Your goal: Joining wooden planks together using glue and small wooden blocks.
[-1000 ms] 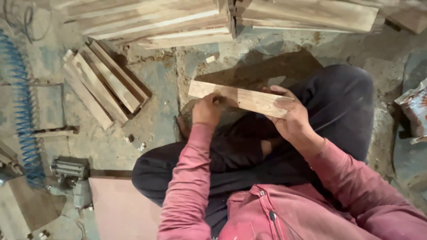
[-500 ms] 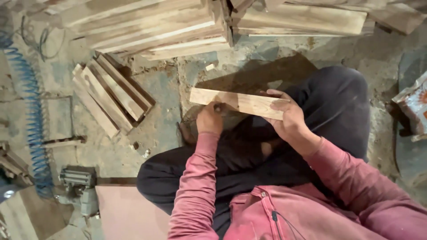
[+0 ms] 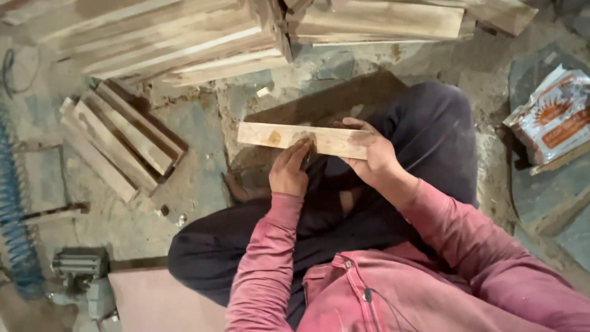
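The person sits cross-legged on the floor (image 3: 196,123), in dark trousers and a pink shirt, with a short wooden board (image 3: 276,136) held level above the lap. The right hand (image 3: 373,157) is clamped on the board's right end, thumb on top and fingers wrapped beneath. The left hand (image 3: 290,167) rests against the board's near edge about midway along, fingers together and pressed to the wood; whether it holds a small tool there cannot be told.

Compared with half a second ago, the board has kept its place above the lap and the right hand's grip is unchanged. The left hand has shifted from near the board's left end towards its middle, so more of the left end now shows bare. The view has also moved slightly, bringing the bag at the right further into frame.

On the floor beyond the knees lies a large stack of long planks (image 3: 184,43), with a second stack (image 3: 381,21) just beside it to the right. A small bundle of slats (image 3: 123,138) lies well apart to the left. A blue coiled hose (image 3: 15,209) runs down the left edge, near a grey power tool (image 3: 80,270). A printed bag (image 3: 553,117) sits at the right.
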